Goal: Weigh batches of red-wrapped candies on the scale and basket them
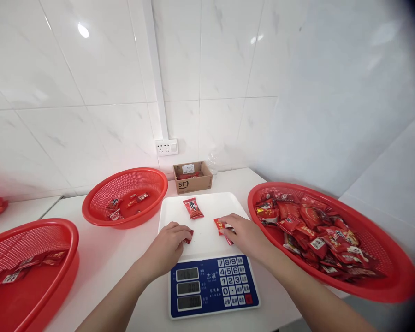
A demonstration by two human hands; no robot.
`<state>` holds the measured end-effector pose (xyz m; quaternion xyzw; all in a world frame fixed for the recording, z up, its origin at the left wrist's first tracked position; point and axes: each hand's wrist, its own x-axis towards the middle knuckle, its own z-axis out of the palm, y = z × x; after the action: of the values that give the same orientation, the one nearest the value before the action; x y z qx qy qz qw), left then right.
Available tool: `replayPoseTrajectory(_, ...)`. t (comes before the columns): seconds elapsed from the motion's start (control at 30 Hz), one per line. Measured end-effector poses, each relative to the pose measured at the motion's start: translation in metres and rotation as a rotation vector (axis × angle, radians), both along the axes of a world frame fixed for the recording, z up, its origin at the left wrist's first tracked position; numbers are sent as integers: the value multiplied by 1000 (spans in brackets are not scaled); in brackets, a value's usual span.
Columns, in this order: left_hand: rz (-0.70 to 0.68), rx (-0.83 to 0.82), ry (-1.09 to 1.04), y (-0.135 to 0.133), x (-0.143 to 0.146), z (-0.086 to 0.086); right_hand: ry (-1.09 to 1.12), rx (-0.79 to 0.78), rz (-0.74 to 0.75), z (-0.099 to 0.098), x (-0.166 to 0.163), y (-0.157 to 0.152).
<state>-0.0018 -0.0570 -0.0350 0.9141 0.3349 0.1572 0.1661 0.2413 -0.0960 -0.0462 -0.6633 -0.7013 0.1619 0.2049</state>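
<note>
Over the white pan of a digital scale (208, 249), my left hand (171, 244) is closed around a small red packet (190, 237), most of it hidden by the fingers. Opposite it, my right hand (244, 233) curls its fingers onto a red snack packet (218, 225) at the pan's right side. A bit of red wrapper also shows under those fingers; whether it is a second packet I cannot tell. Farther back on the pan lies another red packet with a large dark character (193, 208), touched by neither hand.
To the right, a red plastic basket (394, 249) is heaped with packets. Two red baskets on the left, one farther back (124, 177) and one nearer (60, 230), hold several packets each. A cardboard box (195, 185) stands behind the scale, against the tiled wall (221, 124).
</note>
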Motion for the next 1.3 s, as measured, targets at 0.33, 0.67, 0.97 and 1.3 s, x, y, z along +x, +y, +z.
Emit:
replayPoseTrajectory(0.33, 255, -15, 212, 0, 12, -1, -210, -14, 46, -2, 1, 4)
replayPoseTrajectory(0.67, 289, 5, 182, 19, 20, 2, -219, 33, 126, 0, -5, 25)
replayPoseTrajectory(0.97, 297, 48, 174, 25, 27, 1, -189, 49, 130, 6, -1, 25)
replayPoseTrajectory(1.3, 271, 132, 77, 5, 19, -3, 124, 49, 286, 12, -30, 1)
